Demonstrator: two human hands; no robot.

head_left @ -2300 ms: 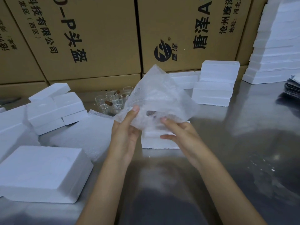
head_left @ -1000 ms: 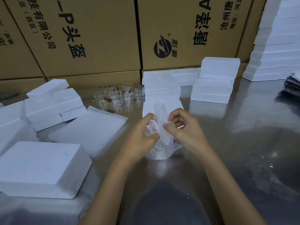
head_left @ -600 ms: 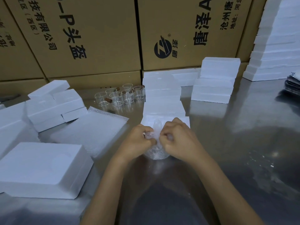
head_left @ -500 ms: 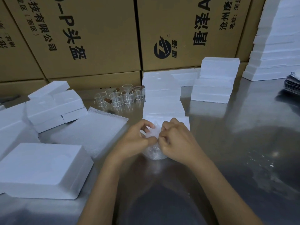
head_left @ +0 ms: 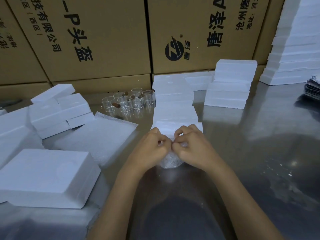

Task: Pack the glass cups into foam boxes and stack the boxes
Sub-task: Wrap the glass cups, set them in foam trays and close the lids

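Cup-wrapping looks the step: left hand [head_left: 152,147] and right hand [head_left: 191,147] pinch the bubble-wrap bundle [head_left: 170,161] closed, foam box [head_left: 176,128] probably next.

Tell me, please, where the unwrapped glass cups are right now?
The cups stand at the table's back centre-left, against the cardboard boxes, left of a foam stack.

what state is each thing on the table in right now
left hand: fingers curled, pinching the bubble wrap
right hand: the same
bubble wrap bundle: gathered up, resting on the table
glass cups: upright, unwrapped, clustered
foam box: closed, lying flat
bubble wrap sheet: flat, unused
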